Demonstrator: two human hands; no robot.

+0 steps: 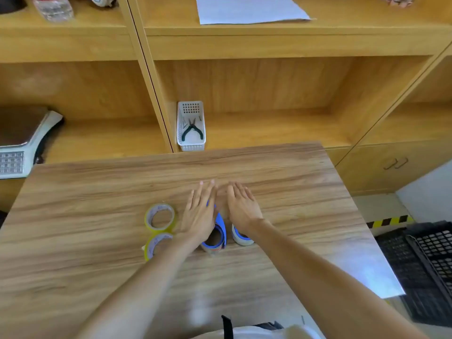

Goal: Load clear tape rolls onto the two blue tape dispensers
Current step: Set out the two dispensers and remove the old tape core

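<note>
Two clear tape rolls with a yellowish tint lie flat on the wooden table: one roll [160, 217] left of my hands, the other roll [156, 245] just below it, partly under my left forearm. Between my hands stands a blue tape dispenser [217, 232], mostly covered. A second blue and white dispenser [241, 237] pokes out under my right wrist. My left hand [199, 214] and my right hand [241, 204] hover flat above the dispensers, fingers stretched, holding nothing.
The wooden table [97, 192] stands against wooden shelves. A white basket with pliers [191, 127] sits on the shelf behind the table. A scale [22, 143] is at the left. Black crates [425, 270] are on the floor at the right.
</note>
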